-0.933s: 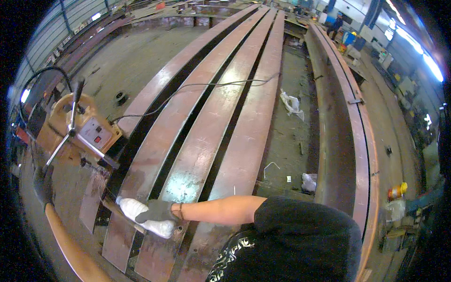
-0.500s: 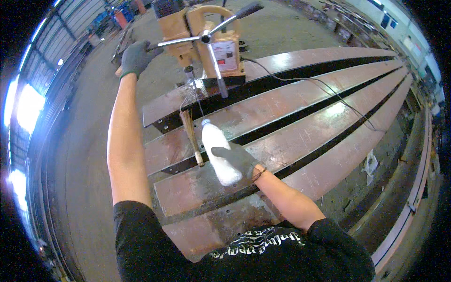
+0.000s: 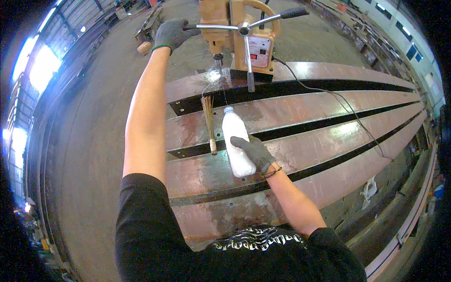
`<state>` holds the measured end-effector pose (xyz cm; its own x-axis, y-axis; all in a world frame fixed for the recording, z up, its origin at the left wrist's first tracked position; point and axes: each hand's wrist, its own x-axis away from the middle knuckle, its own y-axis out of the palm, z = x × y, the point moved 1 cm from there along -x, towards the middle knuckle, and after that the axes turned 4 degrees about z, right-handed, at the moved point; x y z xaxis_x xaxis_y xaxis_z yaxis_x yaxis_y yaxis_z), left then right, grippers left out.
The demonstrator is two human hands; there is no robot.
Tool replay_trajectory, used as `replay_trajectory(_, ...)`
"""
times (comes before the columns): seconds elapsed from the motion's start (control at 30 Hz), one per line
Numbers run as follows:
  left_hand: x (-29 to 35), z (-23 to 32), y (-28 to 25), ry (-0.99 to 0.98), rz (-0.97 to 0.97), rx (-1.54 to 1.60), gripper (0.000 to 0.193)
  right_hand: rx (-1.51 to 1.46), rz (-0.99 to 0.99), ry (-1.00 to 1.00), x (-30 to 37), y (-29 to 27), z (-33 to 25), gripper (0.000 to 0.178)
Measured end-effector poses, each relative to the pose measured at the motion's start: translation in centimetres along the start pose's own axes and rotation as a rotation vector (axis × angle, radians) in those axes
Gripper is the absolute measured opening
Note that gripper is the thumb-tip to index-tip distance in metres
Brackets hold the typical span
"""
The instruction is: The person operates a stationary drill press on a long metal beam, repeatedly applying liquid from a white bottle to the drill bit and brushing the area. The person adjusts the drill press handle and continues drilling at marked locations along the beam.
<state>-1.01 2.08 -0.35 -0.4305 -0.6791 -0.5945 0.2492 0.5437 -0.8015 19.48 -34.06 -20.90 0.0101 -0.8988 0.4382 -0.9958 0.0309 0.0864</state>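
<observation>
My left hand (image 3: 174, 35), in a grey glove, is closed round the end of one spoke of the feed handle (image 3: 216, 27) on a yellow magnetic drill (image 3: 238, 42). The drill stands on the farthest steel beam, its chuck (image 3: 218, 60) over the metal. My right hand (image 3: 254, 151), gloved too, grips a white plastic bottle (image 3: 236, 136) by its lower half. The bottle is tilted, its cap end toward the drill, and a thin stream of liquid runs from it toward the bit. Left of the bottle, a stick brush (image 3: 208, 123) lies across the beams.
Several long steel beams (image 3: 310, 136) lie side by side with dark gaps between them. A black power cable (image 3: 345, 103) trails from the drill across them to the right. A white plastic bag (image 3: 369, 191) lies beyond the nearest beam.
The whole view has shifted, so the drill and beams appear farther right. The left hand stays on the handle, which looks turned slightly. The right hand still holds the bottle toward the drill.
</observation>
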Motion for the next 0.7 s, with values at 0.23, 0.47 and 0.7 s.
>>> replay_trajectory(0.23, 0.2, 0.0, 0.1, 0.008, 0.048, 0.013, 0.058, -0.045, 0.020, 0.011, -0.6, -0.3, 1.0, 0.050)
replay_trajectory(0.47, 0.6, -0.8, 1.0, 0.014, 0.087, -0.007, 0.059, -0.106, -0.012, -0.007, 0.3, 0.2, 0.5, 0.049)
replay_trajectory(0.7, 1.3, 1.3, -2.3, -0.024, 0.084, -0.018, 0.067, -0.100, 0.018, -0.009, 0.0, 0.1, 0.7, 0.048)
